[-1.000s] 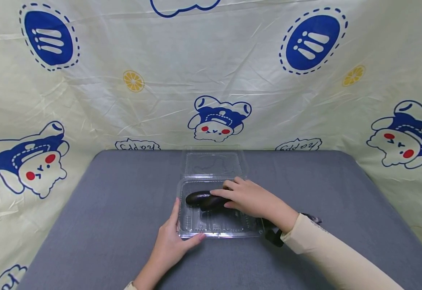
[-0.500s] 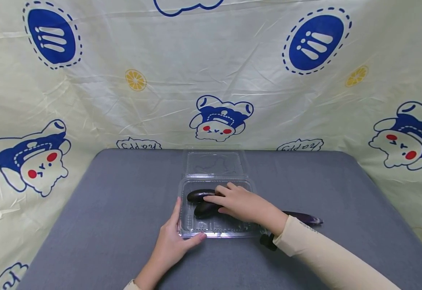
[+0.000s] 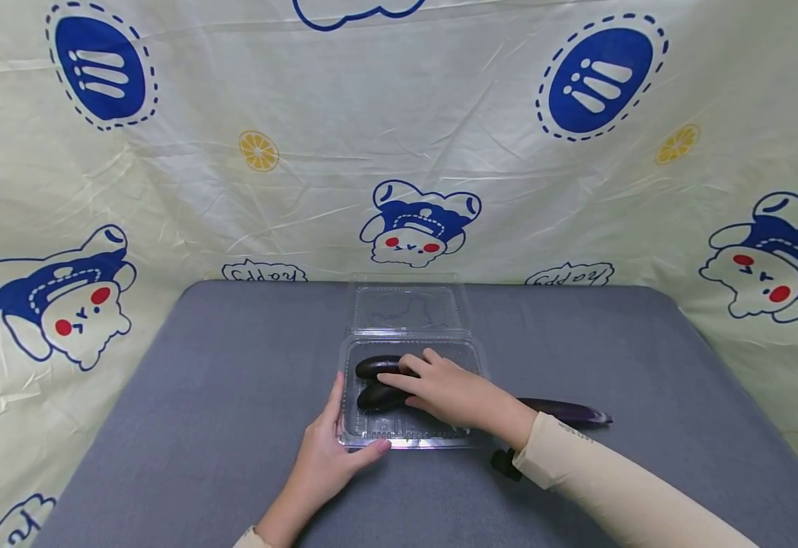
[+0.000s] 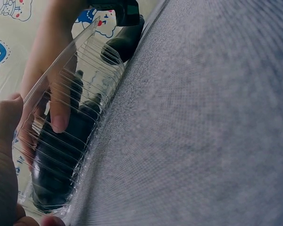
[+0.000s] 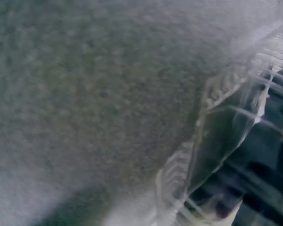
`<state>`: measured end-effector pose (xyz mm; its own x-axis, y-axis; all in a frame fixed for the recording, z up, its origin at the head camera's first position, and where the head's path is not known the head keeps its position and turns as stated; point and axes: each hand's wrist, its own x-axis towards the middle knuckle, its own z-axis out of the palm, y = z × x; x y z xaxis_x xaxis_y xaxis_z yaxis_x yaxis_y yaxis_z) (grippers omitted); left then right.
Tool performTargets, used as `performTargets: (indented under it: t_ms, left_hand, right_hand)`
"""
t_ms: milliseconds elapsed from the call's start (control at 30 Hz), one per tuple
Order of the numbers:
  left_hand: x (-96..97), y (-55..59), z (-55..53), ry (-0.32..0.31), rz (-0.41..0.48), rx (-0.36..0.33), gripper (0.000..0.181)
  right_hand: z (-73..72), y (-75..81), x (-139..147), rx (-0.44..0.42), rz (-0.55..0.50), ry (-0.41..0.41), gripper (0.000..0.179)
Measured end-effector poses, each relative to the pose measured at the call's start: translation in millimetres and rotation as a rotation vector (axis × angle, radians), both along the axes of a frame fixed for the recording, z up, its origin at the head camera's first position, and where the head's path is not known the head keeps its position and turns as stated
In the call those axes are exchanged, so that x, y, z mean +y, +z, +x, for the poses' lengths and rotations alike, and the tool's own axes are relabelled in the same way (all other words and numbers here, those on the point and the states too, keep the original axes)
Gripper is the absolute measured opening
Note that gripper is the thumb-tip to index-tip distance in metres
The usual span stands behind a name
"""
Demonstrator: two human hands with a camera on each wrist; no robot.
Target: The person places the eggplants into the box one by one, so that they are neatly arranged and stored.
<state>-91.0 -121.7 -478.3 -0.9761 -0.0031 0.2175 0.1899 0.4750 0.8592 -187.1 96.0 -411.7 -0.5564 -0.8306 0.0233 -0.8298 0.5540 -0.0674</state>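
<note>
One near eggplant (image 3: 380,398), in curled grip of right hand (image 3: 448,392), has slid left inside box (image 3: 433,443), now level with far eggplant (image 3: 377,367); pair likely sits snugger. Left hand (image 3: 326,450) clasps box's near left corner. Third eggplant (image 3: 570,412) right, on bench (image 3: 234,426).

The left forearm (image 3: 285,502) slants up from the lower edge of the head view to the left hand (image 3: 327,441), its thumb (image 3: 369,454) and forefinger (image 3: 335,398) spread in a V. The right forearm (image 3: 625,479), sleeved, angles in from the lower right to a bare wrist (image 3: 514,421); the right hand (image 3: 448,388) is palm down, forefinger stretched leftward, other fingers bent, thumb opposed.
</note>
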Motion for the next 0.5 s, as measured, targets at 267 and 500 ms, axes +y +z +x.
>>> performTargets:
  t_ms: [267, 500]
  left_hand:
    - [0.3, 0.1, 0.2, 0.009, -0.012, 0.006, 0.117]
    - [1.0, 0.0, 0.3, 0.010, -0.011, -0.004, 0.117]
  right_hand:
    - [-2.1, -7.4, 1.6, 0.040, -0.032, 0.040, 0.050]
    - [-2.8, -14.3, 1.6, 0.105, -0.018, 0.055, 0.053]
